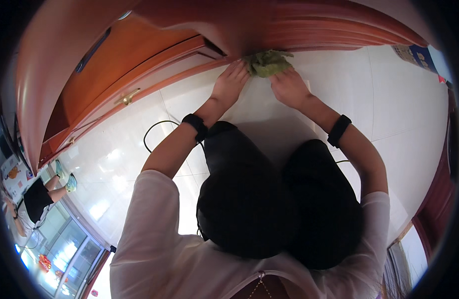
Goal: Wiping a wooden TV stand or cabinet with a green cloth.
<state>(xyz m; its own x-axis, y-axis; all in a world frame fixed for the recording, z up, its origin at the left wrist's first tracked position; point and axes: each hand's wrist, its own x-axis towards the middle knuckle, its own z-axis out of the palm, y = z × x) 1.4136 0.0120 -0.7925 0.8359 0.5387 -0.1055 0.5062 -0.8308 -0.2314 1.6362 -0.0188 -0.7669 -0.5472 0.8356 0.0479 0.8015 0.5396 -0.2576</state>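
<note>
A crumpled green cloth lies against the base of a reddish-brown wooden cabinet, just above the pale tiled floor. My right hand is closed on the cloth's lower right side, its fingertips partly hidden by the folds. At the cloth's left edge, my left hand reaches with straight fingers held together, touching it. The left thumb is hidden, so its grip does not show. Both forearms stretch forward past my bent knees, and each wears a black band.
A brass handle sticks out from a drawer front on the left. Thin black cable loops over the floor tiles by my left forearm. Another person is at the far left, near glass doors. A patterned blue object stands at upper right.
</note>
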